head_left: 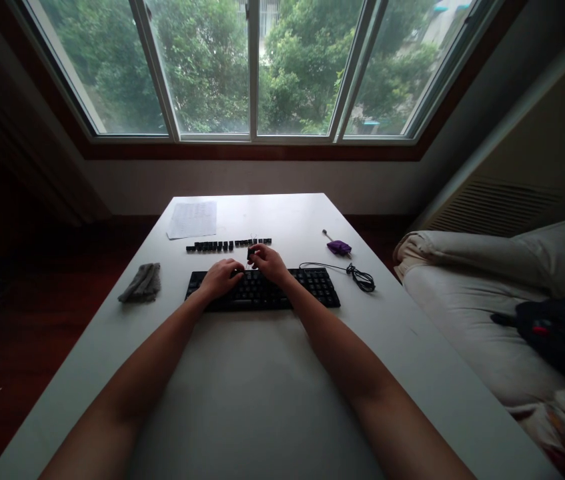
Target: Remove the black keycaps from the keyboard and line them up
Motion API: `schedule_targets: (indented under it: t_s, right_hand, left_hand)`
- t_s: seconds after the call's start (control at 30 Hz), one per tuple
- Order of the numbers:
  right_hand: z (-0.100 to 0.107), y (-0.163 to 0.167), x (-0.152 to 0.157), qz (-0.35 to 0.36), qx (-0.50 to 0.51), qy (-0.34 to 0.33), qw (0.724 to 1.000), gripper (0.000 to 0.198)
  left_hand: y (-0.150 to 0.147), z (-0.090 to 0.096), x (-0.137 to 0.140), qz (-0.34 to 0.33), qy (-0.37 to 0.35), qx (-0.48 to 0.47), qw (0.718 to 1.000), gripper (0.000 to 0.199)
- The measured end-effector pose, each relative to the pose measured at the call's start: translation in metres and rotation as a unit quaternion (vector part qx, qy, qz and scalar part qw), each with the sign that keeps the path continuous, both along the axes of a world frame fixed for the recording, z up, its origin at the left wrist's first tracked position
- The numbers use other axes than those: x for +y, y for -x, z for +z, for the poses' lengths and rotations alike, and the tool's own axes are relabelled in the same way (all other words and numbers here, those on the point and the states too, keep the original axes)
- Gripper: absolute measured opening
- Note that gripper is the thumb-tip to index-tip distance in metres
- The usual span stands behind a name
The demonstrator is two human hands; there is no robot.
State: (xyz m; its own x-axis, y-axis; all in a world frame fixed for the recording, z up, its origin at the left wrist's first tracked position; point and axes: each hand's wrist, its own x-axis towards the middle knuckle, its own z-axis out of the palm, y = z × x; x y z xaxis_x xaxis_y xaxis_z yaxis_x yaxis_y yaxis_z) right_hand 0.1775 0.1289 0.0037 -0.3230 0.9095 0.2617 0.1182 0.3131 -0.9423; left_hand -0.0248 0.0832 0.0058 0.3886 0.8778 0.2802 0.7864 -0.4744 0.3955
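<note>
A black keyboard point(262, 300) lies across the white table in front of me. My right hand point(268, 262) is above its back edge, fingers pinched round a small black tool with thin wires, which looks like a keycap puller point(251, 254). The wires reach down toward the keys. My left hand point(222, 277) lies over the keyboard's left back part, its fingers curled in close to the wire ends; whatever is between them is hidden. Behind the keyboard stands a row of loose black keycaps point(212, 247), running on to the right behind my right hand.
The white table point(242, 387) carries a grey cloth point(143, 283) at the left and a printed paper sheet point(193, 220) at the back left. To the right are a purple-headed brush point(339, 247) and the coiled keyboard cable point(361, 277). A sofa point(447, 300) stands beyond the table's right edge.
</note>
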Motion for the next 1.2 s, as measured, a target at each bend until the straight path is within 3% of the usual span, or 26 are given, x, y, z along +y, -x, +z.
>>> schedule_targets:
  t_s: [0.23,0.53,0.73,0.97,1.2]
  right_hand:
    - [-0.002,0.0,-0.004,-0.005,-0.056,-0.017,0.998,0.017]
    - [0.017,-0.004,-0.013,0.038,-0.131,-0.097,0.986,0.011]
    - [0.018,-0.01,-0.014,0.027,-0.175,-0.105,0.979,0.006]
    - [0.02,-0.012,-0.018,0.047,-0.24,-0.138,0.96,0.011]
    - [0.024,-0.01,-0.023,0.043,-0.197,-0.189,0.961,0.011]
  left_hand:
    - [0.001,0.0,-0.002,0.002,-0.007,-0.002,1.0,0.02]
    - [0.003,-0.001,0.0,0.013,-0.002,0.005,1.0,0.021]
    - [0.004,-0.001,0.001,0.019,-0.002,-0.001,1.0,0.021]
    - [0.005,-0.003,0.001,0.01,-0.01,-0.003,1.0,0.021]
    - [0.005,-0.002,0.0,0.011,-0.007,0.004,1.0,0.022]
